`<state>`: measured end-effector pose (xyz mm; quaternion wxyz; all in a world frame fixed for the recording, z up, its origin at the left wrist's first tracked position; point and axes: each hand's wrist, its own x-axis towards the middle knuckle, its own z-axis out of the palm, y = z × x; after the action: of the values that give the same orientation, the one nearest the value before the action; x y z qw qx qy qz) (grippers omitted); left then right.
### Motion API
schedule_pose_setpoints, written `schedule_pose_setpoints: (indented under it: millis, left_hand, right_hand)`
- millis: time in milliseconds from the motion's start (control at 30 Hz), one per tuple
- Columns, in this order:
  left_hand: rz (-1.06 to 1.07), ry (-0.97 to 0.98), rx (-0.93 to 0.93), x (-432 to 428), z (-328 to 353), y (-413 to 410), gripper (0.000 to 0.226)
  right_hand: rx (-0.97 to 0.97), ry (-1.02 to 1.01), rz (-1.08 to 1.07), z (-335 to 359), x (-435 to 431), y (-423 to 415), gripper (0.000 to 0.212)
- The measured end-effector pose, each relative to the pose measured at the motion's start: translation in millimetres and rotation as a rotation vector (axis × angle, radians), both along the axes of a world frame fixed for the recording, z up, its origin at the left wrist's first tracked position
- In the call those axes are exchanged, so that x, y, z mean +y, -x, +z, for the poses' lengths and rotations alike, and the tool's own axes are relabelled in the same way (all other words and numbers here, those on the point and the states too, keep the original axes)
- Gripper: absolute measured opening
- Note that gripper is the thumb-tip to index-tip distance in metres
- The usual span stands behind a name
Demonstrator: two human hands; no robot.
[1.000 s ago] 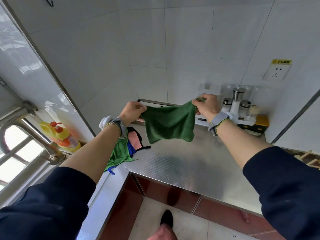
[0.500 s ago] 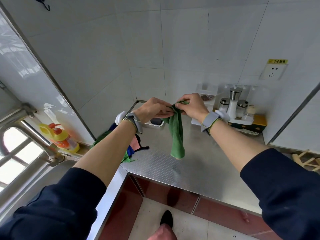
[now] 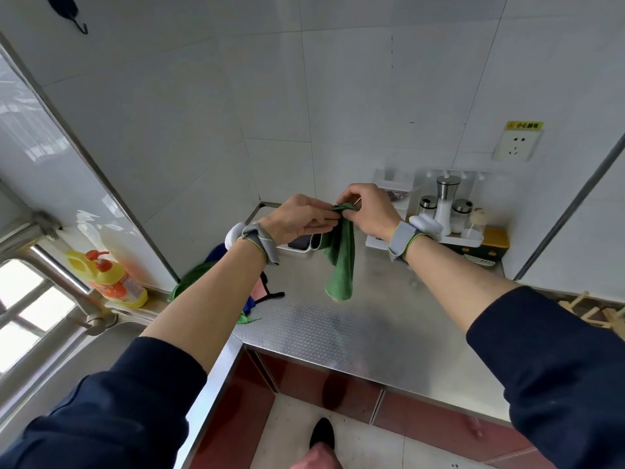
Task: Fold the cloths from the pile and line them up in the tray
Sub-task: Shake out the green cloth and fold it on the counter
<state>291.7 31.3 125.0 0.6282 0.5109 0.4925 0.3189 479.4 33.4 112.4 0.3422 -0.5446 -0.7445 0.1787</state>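
Head view: left hand [image 3: 297, 220], right hand [image 3: 370, 208] pinch green cloth [image 3: 340, 262] aloft

The green cloth [image 3: 340, 262] is soft, matt and lightly napped. Under it the desk [image 3: 355, 336] is bare metal, its top stamped with fine dimples and dully shiny, smooth along the edge. The wall tiles [image 3: 270, 96] are smooth, glossy white. The detergent bottle [image 3: 110, 280] is shiny yellow plastic; the rack [image 3: 603, 313] at right is pale bare wood

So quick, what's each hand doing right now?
Left hand: pinches the top of the green cloth.
Right hand: pinches the same top edge.
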Motion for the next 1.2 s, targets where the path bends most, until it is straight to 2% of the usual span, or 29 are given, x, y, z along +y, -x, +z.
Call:
schedule_pose_setpoints:
  millis: [67,200,267,367,500,667,767,833,933,1067,1200]
  left_hand:
    - [-0.052,-0.121,0.218,1.4,-7.4,-0.2,0.034]
    - [-0.269,-0.469,0.899,3.7,-39.7,-1.9,0.033]
    - [-0.315,-0.46,1.032,2.8,-55.1,1.4,0.04]
    - [-0.271,-0.422,1.068,3.1,-64.9,11.2,0.045]
    - [-0.041,-0.502,1.063,8.8,-49.6,27.0,0.031]
    - [0.028,-0.575,0.915,15.3,-24.5,39.3,0.024]
    - [0.098,-0.662,0.799,17.0,-21.1,41.9,0.02]
    - [0.017,-0.705,0.849,14.8,-21.4,41.9,0.024]
    - [-0.159,-0.722,0.95,16.2,-28.7,45.0,0.029]
    - [-0.14,-0.754,0.987,22.6,-28.0,57.4,0.017]
    - [-0.166,-0.705,1.047,24.4,-31.0,61.1,0.014]
  right_hand:
    - [-0.019,0.002,0.02,4.9,0.8,-2.8,0.015]
    - [-0.041,0.019,0.039,12.7,0.1,-7.9,0.02]
    - [-0.039,0.028,0.031,17.0,0.3,-13.3,0.019]
    - [-0.039,0.05,0.027,18.4,0.6,-25.9,0.015]
    - [-0.052,0.094,-0.019,9.4,0.4,-40.0,0.009]
    - [-0.032,0.136,-0.054,3.5,2.3,-46.1,0.01]
    - [0.069,0.047,-0.085,4.8,5.6,-41.9,0.011]
    - [0.089,0.002,-0.088,2.8,3.9,-36.8,0.011]
    - [0.065,0.083,-0.058,-8.5,4.9,-31.1,0.01]
    - [0.091,0.11,-0.053,-13.1,7.5,-26.5,0.009]
    - [0.075,0.115,0.002,-13.7,8.1,-20.7,0.007]
